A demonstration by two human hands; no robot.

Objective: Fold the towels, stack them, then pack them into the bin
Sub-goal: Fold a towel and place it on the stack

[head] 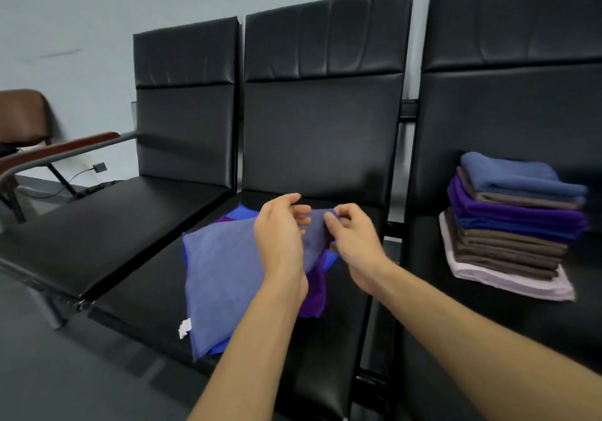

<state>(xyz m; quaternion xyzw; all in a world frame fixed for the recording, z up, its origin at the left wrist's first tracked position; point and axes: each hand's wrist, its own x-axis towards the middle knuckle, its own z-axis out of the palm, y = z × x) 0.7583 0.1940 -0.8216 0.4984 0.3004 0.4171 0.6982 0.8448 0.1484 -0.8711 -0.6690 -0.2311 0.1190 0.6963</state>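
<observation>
Blue-grey towel point(224, 267) lies spread on the middle seat point(146, 303) of a black three-seat row, centre of frame. It is loose, not folded square, and its near corner hangs at the seat's front edge. A white tag point(185, 327) sits at the near-left edge.

Under it:
- a purple towel point(314, 293) sticks out on the right side and a little at the far edge
- a blue towel point(242, 213) peeks out at the far edge, and more blue shows at the near corner

Both hands meet at the blue-grey towel's far-right corner.
- Right hand point(353, 241): thumb and fingers pinch the corner, cloth bunched between them.
- Left hand point(280, 235): just beside it, fingers curled against the same edge, thumb raised above them. Cannot tell if it actually clamps the cloth or only touches it.

Both forearms come in from the lower right of the frame.

A stack of folded towels point(511, 221) sits on the right seat point(488, 319), well apart from the hands. Top to bottom it runs blue-grey, brown, purple, blue, several brown, then pale pink. The stack leans slightly and its edges are not flush.

The left seat point(107, 225) carries nothing visible. A brown chair point(22, 117) with a wooden armrest point(65, 148) stands at the left edge, with a grey wall point(81, 13) behind it.
</observation>
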